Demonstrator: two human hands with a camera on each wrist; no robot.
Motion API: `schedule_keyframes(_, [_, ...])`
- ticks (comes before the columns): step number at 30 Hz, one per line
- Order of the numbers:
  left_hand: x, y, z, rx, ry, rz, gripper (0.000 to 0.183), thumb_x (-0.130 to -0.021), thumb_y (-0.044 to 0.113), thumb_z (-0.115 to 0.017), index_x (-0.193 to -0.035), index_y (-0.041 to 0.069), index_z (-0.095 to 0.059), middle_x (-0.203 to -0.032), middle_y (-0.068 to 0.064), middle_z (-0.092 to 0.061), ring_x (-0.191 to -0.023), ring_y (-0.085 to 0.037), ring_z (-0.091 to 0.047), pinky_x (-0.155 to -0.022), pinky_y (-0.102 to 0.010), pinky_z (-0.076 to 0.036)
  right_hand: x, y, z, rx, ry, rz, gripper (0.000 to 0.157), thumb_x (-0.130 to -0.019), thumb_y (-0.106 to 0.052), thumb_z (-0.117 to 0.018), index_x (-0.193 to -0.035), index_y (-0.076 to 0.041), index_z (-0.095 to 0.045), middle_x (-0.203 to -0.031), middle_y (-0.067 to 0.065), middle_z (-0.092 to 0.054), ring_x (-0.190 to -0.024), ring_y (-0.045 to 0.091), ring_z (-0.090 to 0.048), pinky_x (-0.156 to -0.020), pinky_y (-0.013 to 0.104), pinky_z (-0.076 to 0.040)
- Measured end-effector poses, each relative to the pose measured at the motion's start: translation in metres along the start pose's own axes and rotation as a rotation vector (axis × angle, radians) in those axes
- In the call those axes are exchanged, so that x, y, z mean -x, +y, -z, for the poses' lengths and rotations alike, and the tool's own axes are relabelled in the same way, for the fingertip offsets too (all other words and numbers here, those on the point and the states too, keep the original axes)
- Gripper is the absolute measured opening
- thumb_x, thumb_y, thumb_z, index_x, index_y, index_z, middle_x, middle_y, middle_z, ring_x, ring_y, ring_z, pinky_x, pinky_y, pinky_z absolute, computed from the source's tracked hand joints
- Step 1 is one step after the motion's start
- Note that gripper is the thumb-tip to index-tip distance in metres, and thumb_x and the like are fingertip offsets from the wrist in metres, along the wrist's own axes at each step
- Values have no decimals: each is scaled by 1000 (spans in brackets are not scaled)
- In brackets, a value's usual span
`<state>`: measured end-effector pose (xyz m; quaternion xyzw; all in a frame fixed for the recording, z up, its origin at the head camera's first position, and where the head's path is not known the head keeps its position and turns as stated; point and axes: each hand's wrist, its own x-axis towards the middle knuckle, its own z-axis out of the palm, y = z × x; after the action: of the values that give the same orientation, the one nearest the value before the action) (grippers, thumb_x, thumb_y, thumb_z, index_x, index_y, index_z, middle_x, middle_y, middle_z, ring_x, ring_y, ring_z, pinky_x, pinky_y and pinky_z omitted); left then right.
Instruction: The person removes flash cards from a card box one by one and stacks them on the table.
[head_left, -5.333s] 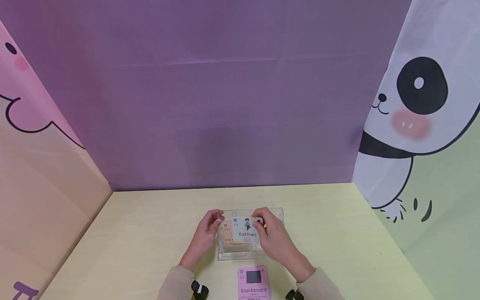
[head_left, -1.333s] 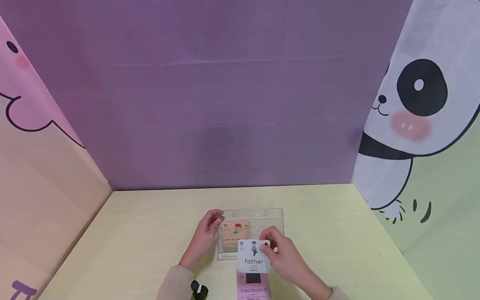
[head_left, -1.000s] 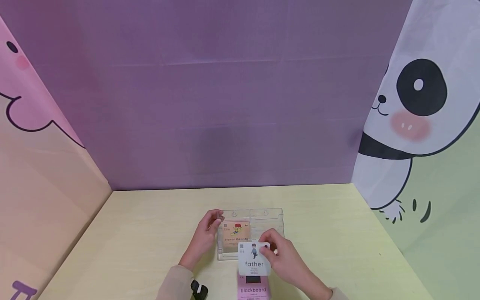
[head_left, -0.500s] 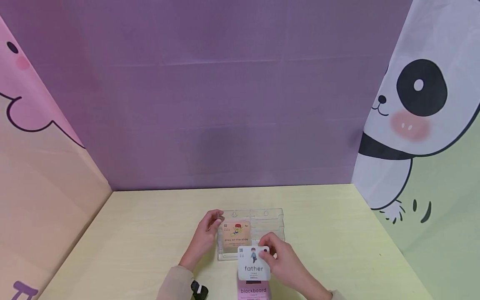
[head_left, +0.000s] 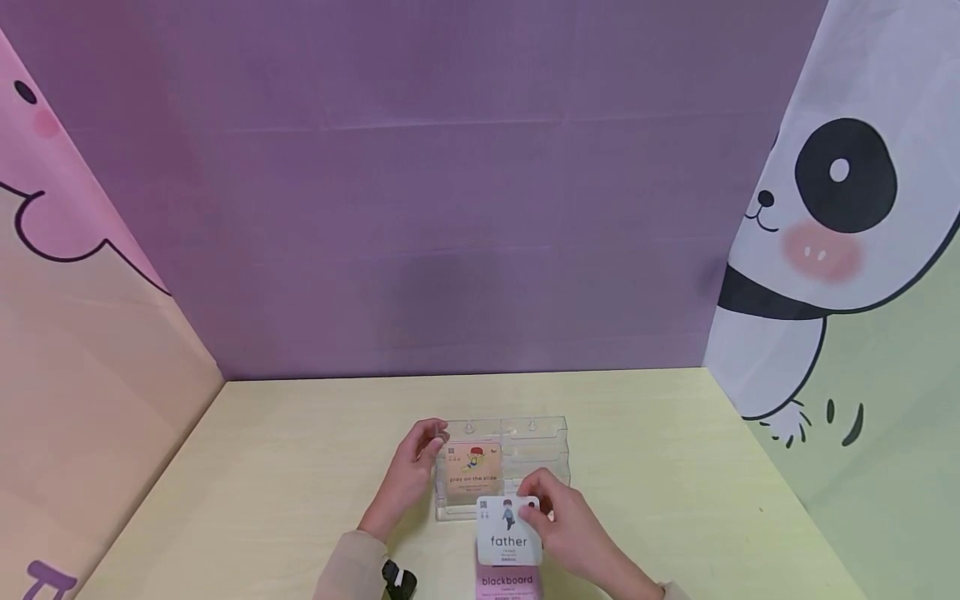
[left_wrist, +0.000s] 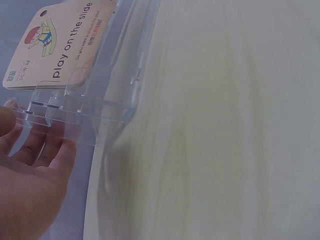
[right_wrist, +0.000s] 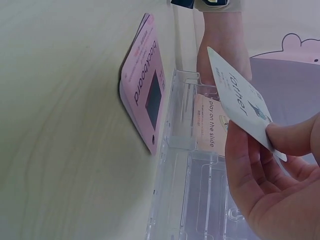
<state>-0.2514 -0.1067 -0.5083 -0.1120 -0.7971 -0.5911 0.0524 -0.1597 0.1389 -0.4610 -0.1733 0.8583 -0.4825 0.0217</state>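
My right hand [head_left: 564, 518] pinches a white flashcard [head_left: 508, 531] marked "father" by its upper right corner, thumb in front and fingers behind. The card is held above the near edge of a clear plastic card holder [head_left: 534, 450], overlapping a pink "blackboard" card stack [head_left: 508, 583] in the head view. My left hand [head_left: 411, 468] grips the holder's left edge, its thumb and fingers on either side in the left wrist view. Inside the holder's left compartment sits an orange "play on the slide" card stack [left_wrist: 60, 42]. The right compartment [right_wrist: 200, 200] shows bare plastic.
The holder and the pink stack are on a pale wooden table [head_left: 300, 467]. A purple cloth wall [head_left: 465, 208] rises behind it. Side panels carry a panda print [head_left: 843, 175] on the right and a pink cartoon [head_left: 67, 192] on the left.
The right hand has brought the "father" card from over the holder toward the person, above the pink stack, sinking slightly during the last second. The left hand has stayed at the holder's edge.
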Motion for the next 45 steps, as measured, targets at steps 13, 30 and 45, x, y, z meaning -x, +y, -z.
schedule_keyframes(13, [1,1,1,10,-8,13,28,-99,9,-49,-127,9,-50,-119,-7,-59,-119,-26,-52,-106,-44,-38,1,6,-4,-10,-23,-16,16,-90,-5,-63,-98,-13,-52,-79,-4,-55,-74,11,-49,-59,21,-42])
schedule_keyframes(30, [1,1,1,25,-14,-2,27,-99,11,-48,-126,8,-51,-119,-11,-59,-118,-27,-52,-106,-47,-37,1,10,-9,-34,-82,-70,16,-90,-5,-62,-98,-14,-51,-77,-2,-55,-73,13,-49,-56,21,-42])
schedule_keyframes(45, [-1,-1,1,8,-10,-8,27,-99,11,-49,-126,7,-50,-119,-12,-59,-117,-28,-53,-106,-47,-38,1,14,-16,-38,-111,-101,15,-91,-5,-62,-95,-15,-51,-79,-4,-58,-72,12,-51,-59,21,-42])
